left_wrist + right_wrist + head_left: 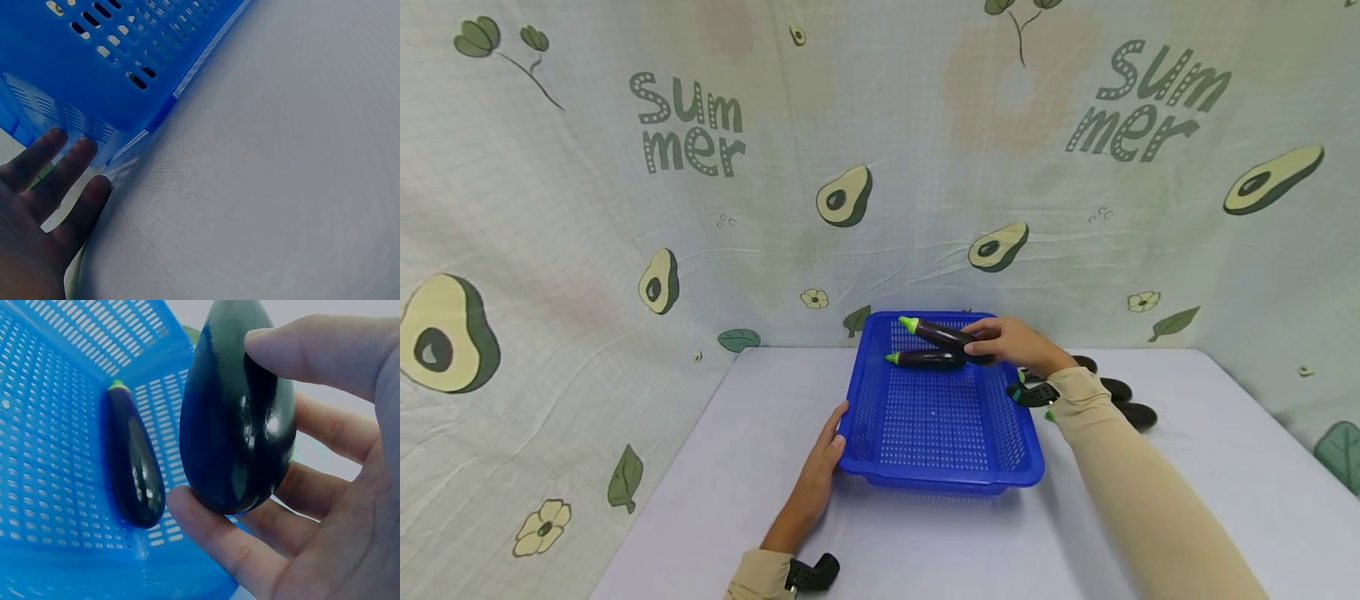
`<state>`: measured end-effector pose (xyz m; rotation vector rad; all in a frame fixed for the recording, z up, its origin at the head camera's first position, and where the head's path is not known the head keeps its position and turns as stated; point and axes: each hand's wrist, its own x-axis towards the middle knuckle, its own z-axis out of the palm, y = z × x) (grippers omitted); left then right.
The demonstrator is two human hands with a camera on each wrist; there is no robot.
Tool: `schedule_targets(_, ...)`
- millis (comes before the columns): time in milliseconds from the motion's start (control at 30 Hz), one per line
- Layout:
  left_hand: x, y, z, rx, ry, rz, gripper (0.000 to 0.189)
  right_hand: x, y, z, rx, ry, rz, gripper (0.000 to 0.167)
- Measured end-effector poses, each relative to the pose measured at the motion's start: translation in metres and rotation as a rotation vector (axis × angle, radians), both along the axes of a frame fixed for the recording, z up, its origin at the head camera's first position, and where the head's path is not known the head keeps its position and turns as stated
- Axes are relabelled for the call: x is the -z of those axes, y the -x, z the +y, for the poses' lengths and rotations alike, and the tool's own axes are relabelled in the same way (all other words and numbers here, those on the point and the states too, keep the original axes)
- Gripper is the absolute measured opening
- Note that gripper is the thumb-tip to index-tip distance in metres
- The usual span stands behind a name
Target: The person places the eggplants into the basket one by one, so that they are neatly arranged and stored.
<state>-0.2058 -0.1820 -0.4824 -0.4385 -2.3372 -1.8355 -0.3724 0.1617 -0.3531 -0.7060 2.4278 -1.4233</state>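
Note:
In the head view my right hand (1017, 343) holds a dark purple eggplant (942, 335) with a green stem end over the far part of a blue perforated plastic basket (936, 481). The right wrist view shows the thumb and fingers around the rounded end of this eggplant (240, 419). A second eggplant (925, 359) lies inside the basket along its far wall. Against the basket's left side rests my left hand (815, 475); in the left wrist view its fingers (75, 162) reach out fairly straight by the perforated wall.
Several more eggplants (1137, 415) lie on the white table (925, 550) right of the basket, partly hidden behind the right forearm. A cloth (917, 108) printed with avocados hangs behind the table and along its sides.

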Motion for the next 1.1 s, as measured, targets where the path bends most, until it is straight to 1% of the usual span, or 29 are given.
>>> schedule_targets(400,-0.001,0.0,-0.001,-0.009,0.009,0.003,0.053,0.004,0.002,-0.013,0.029,-0.06,-0.002,0.052)
schedule_targets(667,0.0,0.0,-0.001,-0.002,-0.003,0.002,0.053,0.009,0.005,-0.016,0.02,-0.022,-0.018,0.052)
schedule_targets(867,0.0,0.001,-0.001,0.001,-0.005,0.003,0.053,0.009,0.006,-0.02,0.03,0.0,-0.032,0.05)
schedule_targets(967,0.0,0.001,-0.001,0.0,-0.003,0.008,0.053,0.011,0.008,-0.022,0.032,0.0,-0.032,0.049)
schedule_targets(1100,-0.001,0.001,-0.001,0.002,-0.007,0.009,0.054,0.013,0.01,-0.025,0.028,-0.03,-0.014,0.05)
